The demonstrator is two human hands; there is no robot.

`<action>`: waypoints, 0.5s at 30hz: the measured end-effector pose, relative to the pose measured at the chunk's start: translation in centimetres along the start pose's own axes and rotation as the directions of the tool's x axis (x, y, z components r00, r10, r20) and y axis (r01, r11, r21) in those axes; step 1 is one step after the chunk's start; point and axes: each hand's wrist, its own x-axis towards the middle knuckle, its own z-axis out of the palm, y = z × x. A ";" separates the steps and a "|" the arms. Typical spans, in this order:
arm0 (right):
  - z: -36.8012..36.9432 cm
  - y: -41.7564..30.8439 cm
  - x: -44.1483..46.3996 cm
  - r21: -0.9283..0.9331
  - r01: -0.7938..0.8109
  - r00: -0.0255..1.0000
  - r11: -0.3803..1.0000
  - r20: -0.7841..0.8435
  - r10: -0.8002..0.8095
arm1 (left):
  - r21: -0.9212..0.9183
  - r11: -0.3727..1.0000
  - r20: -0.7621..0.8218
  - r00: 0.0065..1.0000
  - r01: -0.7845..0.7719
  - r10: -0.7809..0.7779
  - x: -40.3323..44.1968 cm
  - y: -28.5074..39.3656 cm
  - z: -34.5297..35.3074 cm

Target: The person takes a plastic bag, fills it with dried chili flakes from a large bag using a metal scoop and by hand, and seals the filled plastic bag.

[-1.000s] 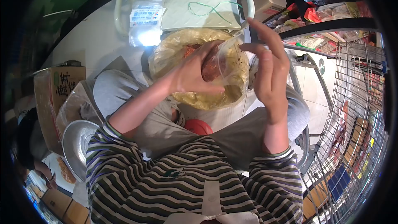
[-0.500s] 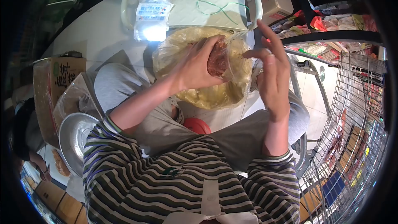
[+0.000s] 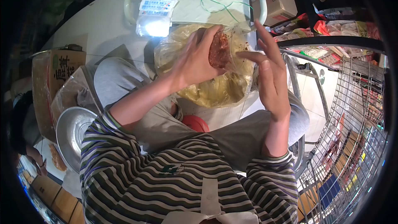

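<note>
My left hand [image 3: 198,56] grips a small clear plastic bag [image 3: 219,50], its lower part packed with coarse dark red flakes that look like crushed chilli. The clear upper end of the bag points right, with a few red bits clinging inside. My right hand [image 3: 269,72] is beside that end, fingers stretched and apart, the index fingertip against or very close to the plastic. Beneath both hands spreads a large yellowish plastic bag [image 3: 213,93], whose contents are mostly hidden.
A pale chair [image 3: 195,0] ahead bears a stack of clear bags [image 3: 156,10] and a green string [image 3: 226,6]. On the left are a cardboard box [image 3: 62,72] and a metal bowl [image 3: 74,130]; a wire cart [image 3: 344,141] is at right. Another person's hand [image 3: 37,159] shows far left.
My left hand has tilted the bag of red flakes slightly and shifted it a little. My right fingers have moved slightly left along the bag's clear end. The head view has shifted a little.
</note>
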 end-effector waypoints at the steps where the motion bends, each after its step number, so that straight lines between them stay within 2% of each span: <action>1: 0.1 -0.1 0.0 0.103 0.003 0.999 0.995 -0.042 0.002 | 0.000 1.000 -0.002 1.000 0.003 -0.003 0.0 0.0 0.0; 2: 0.2 0.0 0.0 0.105 0.003 0.999 0.995 -0.037 0.001 | 0.003 1.000 0.017 1.000 0.026 -0.026 -0.1 0.1 -0.1; 5: 0.1 0.4 0.1 -0.250 0.064 0.998 0.966 0.020 -0.061 | 0.006 0.998 0.042 0.997 0.063 -0.063 -0.1 0.3 -0.2; 6: 0.3 0.3 0.0 -0.129 0.034 0.998 0.991 0.061 -0.026 | 0.008 0.997 0.049 0.996 0.076 -0.076 -0.1 0.3 -0.2; 7: 0.4 0.2 0.0 -0.128 0.034 0.998 0.991 0.061 -0.026 | 0.008 0.997 0.049 0.996 0.076 -0.076 -0.1 0.3 -0.2; 9: 0.5 -0.1 0.2 -0.007 0.043 0.996 0.999 -0.084 -0.043 | 0.014 1.000 -0.030 1.000 0.002 -0.002 -0.1 0.2 0.0; 10: 0.3 -0.1 0.3 -0.059 0.035 0.993 0.998 -0.113 -0.042 | 0.012 1.000 -0.032 0.999 0.007 -0.006 -0.2 0.2 0.0; 11: 0.2 0.0 0.3 -0.058 0.036 0.993 0.998 -0.110 -0.042 | 0.019 1.000 -0.033 0.999 0.008 -0.007 -0.2 0.1 0.0; 13: 0.2 0.4 0.0 -0.118 0.031 0.999 0.993 0.012 -0.029 | 0.025 1.000 -0.036 0.999 0.009 -0.008 -0.1 0.2 -0.1; 14: 0.5 0.4 -0.1 0.084 -0.008 0.999 0.996 0.041 0.004 | 0.025 0.999 -0.027 0.999 0.022 -0.021 -0.1 0.2 -0.1; 15: 0.6 0.4 -0.1 0.084 -0.008 0.999 0.996 0.042 0.004 | 0.025 0.999 -0.019 0.999 0.035 -0.034 -0.2 0.3 -0.1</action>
